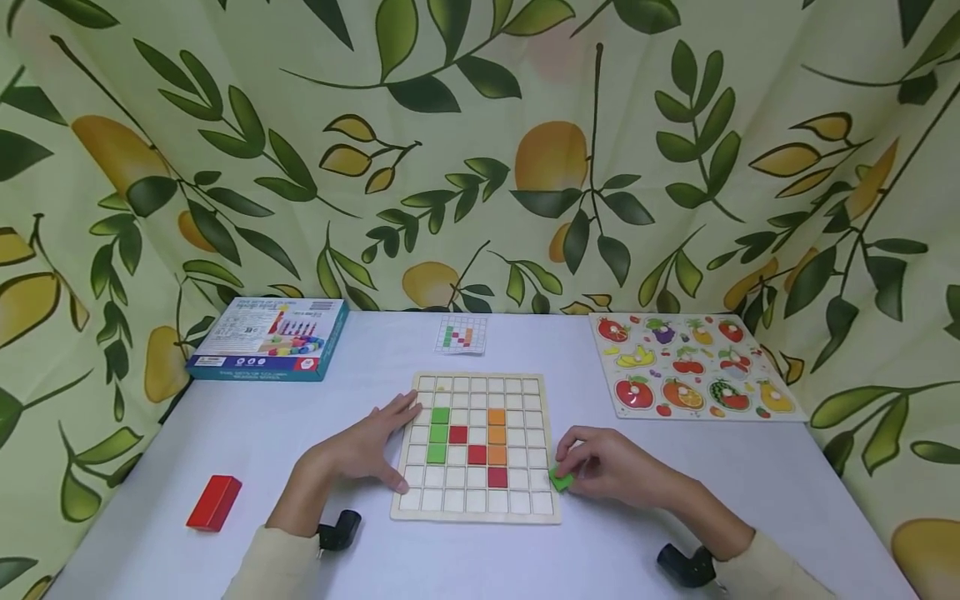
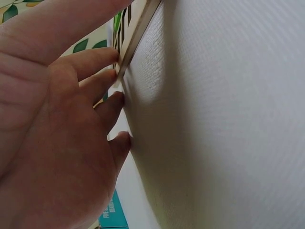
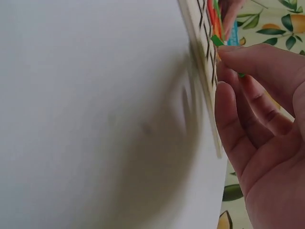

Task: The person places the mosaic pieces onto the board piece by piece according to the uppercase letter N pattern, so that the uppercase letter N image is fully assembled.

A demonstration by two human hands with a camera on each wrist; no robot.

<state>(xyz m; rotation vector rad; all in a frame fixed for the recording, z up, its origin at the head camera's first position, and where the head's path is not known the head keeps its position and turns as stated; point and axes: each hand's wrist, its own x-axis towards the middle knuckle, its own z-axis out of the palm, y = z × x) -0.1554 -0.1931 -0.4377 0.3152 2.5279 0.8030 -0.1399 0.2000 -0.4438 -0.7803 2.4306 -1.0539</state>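
A wooden grid board (image 1: 472, 512) lies on the table, with green tiles (image 1: 438, 434), red tiles (image 1: 477, 454) and orange tiles (image 1: 497, 434) set in some squares. Along its left edge rests my left hand (image 1: 367, 448), fingers spread and thumb on the near left corner area. In the left wrist view, the fingertips (image 2: 122, 98) touch or nearly touch the board's side. My right hand (image 1: 611, 467) pinches a small green tile (image 1: 560, 480) just at the board's right edge. The right wrist view shows that tile (image 3: 217, 40) tilted between thumb and fingers, partly hidden.
Behind the board lies a small pattern card (image 1: 461, 335) with a coloured grid. A boxed game (image 1: 266, 339) sits at the back left, and a fruit puzzle board (image 1: 693, 367) at the back right. At the left is a red block (image 1: 214, 503). A patterned curtain hangs behind the table.
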